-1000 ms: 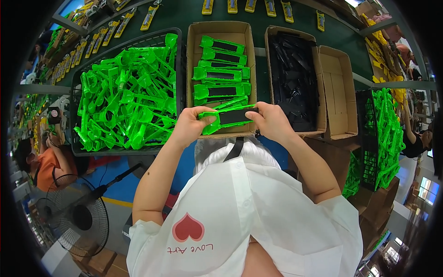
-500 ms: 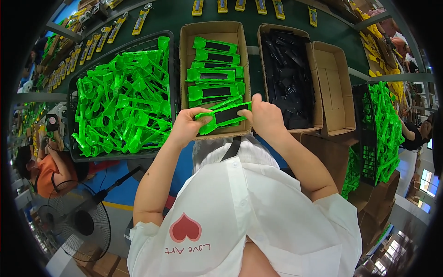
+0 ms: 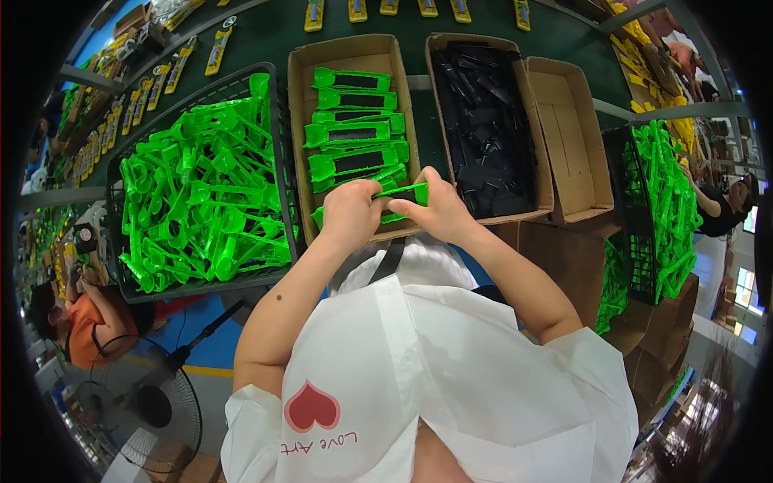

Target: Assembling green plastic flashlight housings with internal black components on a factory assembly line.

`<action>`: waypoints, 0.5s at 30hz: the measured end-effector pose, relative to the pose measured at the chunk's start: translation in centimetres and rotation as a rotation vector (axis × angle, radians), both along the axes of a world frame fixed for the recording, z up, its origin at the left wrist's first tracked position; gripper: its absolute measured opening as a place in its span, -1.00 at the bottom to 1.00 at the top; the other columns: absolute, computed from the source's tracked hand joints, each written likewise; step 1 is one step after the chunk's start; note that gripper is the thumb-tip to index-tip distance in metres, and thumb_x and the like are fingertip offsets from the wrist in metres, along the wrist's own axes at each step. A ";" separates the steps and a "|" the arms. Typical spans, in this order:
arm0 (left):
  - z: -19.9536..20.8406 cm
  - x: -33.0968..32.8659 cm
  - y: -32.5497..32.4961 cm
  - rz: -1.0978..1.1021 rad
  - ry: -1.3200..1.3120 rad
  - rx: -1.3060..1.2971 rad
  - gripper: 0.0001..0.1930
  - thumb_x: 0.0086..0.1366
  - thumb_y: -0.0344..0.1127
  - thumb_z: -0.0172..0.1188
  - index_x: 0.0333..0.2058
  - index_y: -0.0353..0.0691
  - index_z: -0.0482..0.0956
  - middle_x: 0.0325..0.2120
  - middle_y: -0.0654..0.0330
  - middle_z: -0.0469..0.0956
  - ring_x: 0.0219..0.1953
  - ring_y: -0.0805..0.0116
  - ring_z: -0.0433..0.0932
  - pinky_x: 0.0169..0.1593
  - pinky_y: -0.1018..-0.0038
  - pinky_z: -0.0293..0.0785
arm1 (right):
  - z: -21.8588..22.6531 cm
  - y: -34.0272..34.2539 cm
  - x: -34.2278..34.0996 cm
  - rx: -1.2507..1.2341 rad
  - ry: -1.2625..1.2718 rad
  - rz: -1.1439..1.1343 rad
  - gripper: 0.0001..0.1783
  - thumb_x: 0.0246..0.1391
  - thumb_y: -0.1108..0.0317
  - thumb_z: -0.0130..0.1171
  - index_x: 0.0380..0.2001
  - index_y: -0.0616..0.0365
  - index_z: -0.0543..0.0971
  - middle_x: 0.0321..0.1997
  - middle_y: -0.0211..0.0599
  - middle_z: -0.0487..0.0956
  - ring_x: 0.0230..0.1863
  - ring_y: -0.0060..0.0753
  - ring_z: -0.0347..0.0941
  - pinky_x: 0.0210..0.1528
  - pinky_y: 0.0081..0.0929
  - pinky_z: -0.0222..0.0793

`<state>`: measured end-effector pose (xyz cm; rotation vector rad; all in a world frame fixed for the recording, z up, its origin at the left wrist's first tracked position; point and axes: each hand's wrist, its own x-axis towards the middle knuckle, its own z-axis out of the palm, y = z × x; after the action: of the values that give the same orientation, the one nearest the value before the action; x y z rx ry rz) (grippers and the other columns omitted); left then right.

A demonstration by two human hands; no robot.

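Note:
Over the near end of a cardboard box (image 3: 346,53), my left hand (image 3: 350,211) and my right hand (image 3: 443,212) both pinch one green plastic frame (image 3: 417,191). The frame is tilted nearly edge-on, and my left fingers hide much of it. Under and beyond my hands, the box holds several green frames with black inserts (image 3: 358,163), lying crosswise in a row. To my left, a black crate (image 3: 283,153) is heaped with loose green plastic parts (image 3: 201,201). Beyond my right hand, flat black pieces (image 3: 491,133) fill a second cardboard box (image 3: 537,149).
A third cardboard box (image 3: 570,149) leans against the second one. Farther right stands another crate (image 3: 640,209) of green parts (image 3: 662,209). Yellow-backed packages (image 3: 357,10) line the dark green table. A fan (image 3: 153,402) stands at lower left, near a person in orange (image 3: 95,326).
My hands have drawn closer together, and the green frame has turned from face-up to nearly edge-on. The whole view has shifted slightly, moving the boxes leftward.

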<state>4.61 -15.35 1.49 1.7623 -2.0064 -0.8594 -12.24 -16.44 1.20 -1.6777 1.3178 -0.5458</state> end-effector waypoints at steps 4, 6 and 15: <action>-0.9 0.5 -0.8 -0.007 -0.095 0.093 -0.81 -0.08 -0.24 0.19 -0.52 -0.22 0.50 -0.63 0.07 0.46 -0.50 0.09 0.46 -0.42 0.28 0.35 | -3.3 -0.1 -0.3 0.080 -0.061 0.094 -0.29 -0.19 -0.06 0.18 -0.21 0.35 0.21 -0.33 0.11 0.46 -0.25 -0.02 0.42 -0.18 -0.33 0.28; -1.7 1.3 -1.5 -0.019 -0.309 0.157 -0.45 -0.21 -0.16 0.31 -0.19 -0.22 0.38 -0.31 0.04 0.42 -0.24 0.13 0.41 -0.24 0.32 0.33 | -2.7 -2.2 -0.7 0.274 0.005 0.186 -0.38 -0.20 -0.01 0.20 -0.28 0.36 0.32 -0.37 0.09 0.49 -0.28 -0.06 0.45 -0.21 -0.36 0.32; -6.4 2.8 -0.9 0.005 -0.448 -0.034 0.02 -0.30 0.07 0.33 0.09 -0.32 0.02 0.06 0.04 0.09 0.14 0.06 0.00 0.16 0.07 -0.13 | -8.1 -15.2 -13.4 -0.431 0.770 -0.045 -0.61 -0.27 0.42 0.20 -0.25 0.11 0.39 -0.20 -0.20 0.39 -0.15 -0.10 0.34 -0.15 -0.27 0.32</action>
<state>7.39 -16.21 -4.93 2.0809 -2.2618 -0.4485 -25.60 -31.69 -6.95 -2.3531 1.8714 -0.2057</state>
